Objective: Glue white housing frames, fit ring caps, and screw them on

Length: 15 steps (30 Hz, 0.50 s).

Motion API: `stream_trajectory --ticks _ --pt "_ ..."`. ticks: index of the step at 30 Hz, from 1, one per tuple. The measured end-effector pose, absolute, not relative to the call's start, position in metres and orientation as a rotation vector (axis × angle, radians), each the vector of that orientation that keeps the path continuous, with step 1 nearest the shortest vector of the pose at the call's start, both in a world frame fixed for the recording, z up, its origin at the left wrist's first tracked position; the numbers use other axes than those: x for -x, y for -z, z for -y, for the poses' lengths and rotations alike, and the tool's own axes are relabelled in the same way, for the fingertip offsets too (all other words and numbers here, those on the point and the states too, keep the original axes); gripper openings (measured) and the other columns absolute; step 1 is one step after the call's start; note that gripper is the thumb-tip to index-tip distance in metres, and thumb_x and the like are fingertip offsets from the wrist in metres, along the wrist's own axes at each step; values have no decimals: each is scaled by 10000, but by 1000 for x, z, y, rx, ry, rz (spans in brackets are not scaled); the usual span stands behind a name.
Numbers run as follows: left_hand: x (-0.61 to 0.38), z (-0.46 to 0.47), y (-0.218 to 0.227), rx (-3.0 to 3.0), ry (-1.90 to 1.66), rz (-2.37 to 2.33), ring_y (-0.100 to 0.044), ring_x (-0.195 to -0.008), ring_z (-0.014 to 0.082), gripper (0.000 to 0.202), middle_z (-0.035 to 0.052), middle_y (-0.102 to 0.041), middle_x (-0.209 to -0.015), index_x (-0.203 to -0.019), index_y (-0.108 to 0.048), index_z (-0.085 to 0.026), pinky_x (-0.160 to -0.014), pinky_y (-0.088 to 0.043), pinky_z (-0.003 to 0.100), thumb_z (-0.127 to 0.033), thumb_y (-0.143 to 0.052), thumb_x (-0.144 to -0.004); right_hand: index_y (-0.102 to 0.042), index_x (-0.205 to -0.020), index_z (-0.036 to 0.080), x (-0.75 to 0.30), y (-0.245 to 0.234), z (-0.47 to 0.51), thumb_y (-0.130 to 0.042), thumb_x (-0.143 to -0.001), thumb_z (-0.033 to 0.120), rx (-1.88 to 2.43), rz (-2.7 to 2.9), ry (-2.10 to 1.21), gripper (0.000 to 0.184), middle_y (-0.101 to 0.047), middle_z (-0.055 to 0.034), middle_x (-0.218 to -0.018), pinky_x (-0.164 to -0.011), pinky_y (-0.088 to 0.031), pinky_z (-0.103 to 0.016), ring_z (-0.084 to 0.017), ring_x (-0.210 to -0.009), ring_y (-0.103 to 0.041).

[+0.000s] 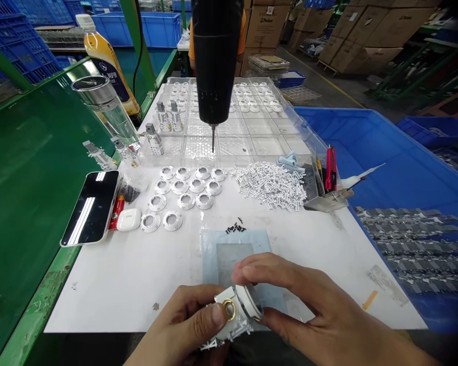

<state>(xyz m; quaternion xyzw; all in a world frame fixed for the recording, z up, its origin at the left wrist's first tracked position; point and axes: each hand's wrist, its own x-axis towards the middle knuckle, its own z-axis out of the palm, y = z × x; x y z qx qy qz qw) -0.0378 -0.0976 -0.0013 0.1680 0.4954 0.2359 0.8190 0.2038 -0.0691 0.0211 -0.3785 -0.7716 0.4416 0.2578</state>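
Low at the front edge of the white table (110, 284), both hands hold one small white plastic assembly (234, 315) with a brass ring on its side. My left hand (183, 325) grips its body from below, thumb by the brass ring. My right hand (309, 310) pinches a round white ring cap (250, 300) against the assembly's top. Just behind the hands lies a pale blue pad (213, 249). Several loose white ring caps (183, 195) sit further back on the left, with a pile of small white plastic pieces (273, 185) on the right.
A black electric screwdriver (216, 66) hangs over the table's middle. A few black screws (234, 227) lie by the pad. A clear compartment tray (248, 132) stands behind. A phone (91, 206), earbud case (129, 219), glass tumbler (107, 109) and bottle (107, 63) are left; blue crate (389, 157) right.
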Motion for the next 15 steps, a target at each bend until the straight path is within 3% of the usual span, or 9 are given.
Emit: stream_trajectory --ticks 7,15 --pt "40 100 7 -445 -534 -1015 -470 -468 73 553 -8 -622 -547 -1158 -740 -167 -433 -240 180 -561 -835 -782 -541 -1391 442 -205 -25 70 -748 -865 137 1075 2048 -1210 642 -699 44 -1321 -1080 -554 -301 -205 -1253 -656" --pt "41 99 4 -491 -523 -1080 -516 -533 116 575 9 -644 -597 -1164 -760 -172 -467 -328 204 -558 -859 -750 -547 -1368 456 -209 -28 70 -784 -866 201 1060 2038 -1273 610 -690 78 -1345 -1082 -537 -262 -171 -1263 -648"
